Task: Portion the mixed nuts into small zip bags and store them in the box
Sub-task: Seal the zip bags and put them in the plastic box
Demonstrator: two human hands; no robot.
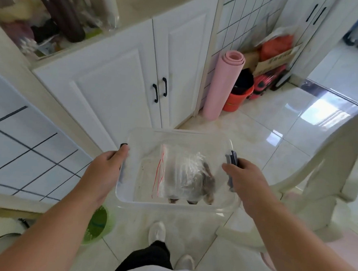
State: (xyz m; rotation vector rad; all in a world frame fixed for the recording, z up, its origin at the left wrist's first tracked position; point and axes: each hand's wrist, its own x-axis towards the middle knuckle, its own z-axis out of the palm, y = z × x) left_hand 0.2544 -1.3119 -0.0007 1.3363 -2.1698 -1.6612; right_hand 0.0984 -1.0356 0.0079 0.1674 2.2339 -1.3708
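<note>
Head view: clear box [175,206] carried between both hands above a glossy tiled floor [280,129], zip bags [184,173] inside.

Box is transparent plastic, rectangular with rounded corners, no lid on. Bags lie on its bottom between the hands: crinkled clear film with red zip lines, brown nuts [209,183] bunched nearer the right hand. Left hand [106,168] grips the left rim, thumb over the edge by a dark latch. Right hand [243,175] grips the right rim at a dark clip handle. Beyond the hands: white panelled cabinet doors [136,69], a rolled pink mat [222,83], an orange bucket [238,98]. Right of the right hand: white moulded chair [330,167].
</note>
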